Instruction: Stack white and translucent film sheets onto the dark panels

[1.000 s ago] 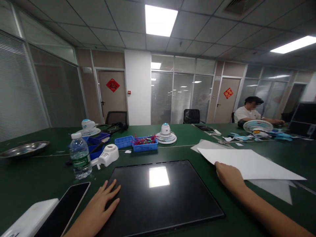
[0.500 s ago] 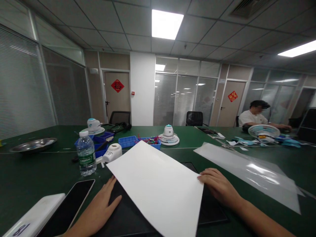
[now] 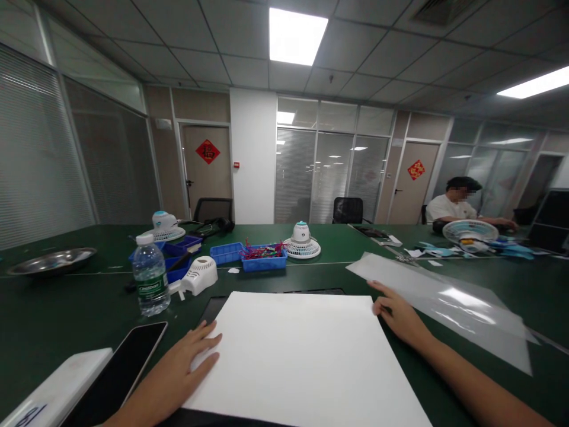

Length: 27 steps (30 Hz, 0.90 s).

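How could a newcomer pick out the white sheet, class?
On the green table, find the near left hand and right hand. Between them, a white sheet covers most of a black panel; unlike the translucent sheeting to its right, it is opaque.

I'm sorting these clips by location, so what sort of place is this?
Probably an office or meeting room doubling as a workroom: glass partitions stand beyond a large green table, which holds a white fan-like unit and a blue tray of coloured wires.

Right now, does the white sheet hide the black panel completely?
No, part of the black panel shows beside the white sheet, near the left hand.
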Available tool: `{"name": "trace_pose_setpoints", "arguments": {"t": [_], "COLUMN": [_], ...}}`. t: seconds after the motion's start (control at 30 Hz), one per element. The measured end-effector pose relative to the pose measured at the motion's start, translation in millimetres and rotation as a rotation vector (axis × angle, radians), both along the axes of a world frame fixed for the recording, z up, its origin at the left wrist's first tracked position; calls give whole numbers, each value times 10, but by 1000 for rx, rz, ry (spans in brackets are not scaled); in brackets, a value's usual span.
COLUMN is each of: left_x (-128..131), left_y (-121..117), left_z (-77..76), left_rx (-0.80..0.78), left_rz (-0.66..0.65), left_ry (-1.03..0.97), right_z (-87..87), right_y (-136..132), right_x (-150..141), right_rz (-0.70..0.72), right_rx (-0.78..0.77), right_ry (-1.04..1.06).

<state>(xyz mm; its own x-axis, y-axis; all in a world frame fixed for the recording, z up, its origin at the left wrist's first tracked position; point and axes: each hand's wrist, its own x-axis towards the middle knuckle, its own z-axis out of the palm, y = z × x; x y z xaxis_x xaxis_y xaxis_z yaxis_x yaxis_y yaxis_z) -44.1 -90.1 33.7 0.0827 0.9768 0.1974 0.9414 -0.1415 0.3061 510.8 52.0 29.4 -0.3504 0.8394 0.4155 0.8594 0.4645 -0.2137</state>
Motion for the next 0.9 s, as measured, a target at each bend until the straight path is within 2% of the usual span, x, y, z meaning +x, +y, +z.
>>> {"name": "trace_pose_setpoints", "arguments": {"t": [0.13,0.3,0.4,0.5,0.67,0.9], "left_x": [15,66,109,166,269,325], "left_y": [-4,-42,-66,-79,-97,-99], "left_z": [44,147,185,207,239,185], "left_rx": [-8,5,11,24,34,46], "left_rz": [-17,52,95,131,129,155], "left_ry": [99,200,212,225,274,317], "right_z": [-71,-124,-113,-78,-8,128], "right_y": [160,210,209,213,194,77], "right_x": [310,749,860,845,722,580], "right_rz": [-304,-600,-624,-604,-583,-685], "right_rx": [34,-65,-167,-217,-262,-242], "right_ry": [-60,-139,-187,-242,-318,-343]}}
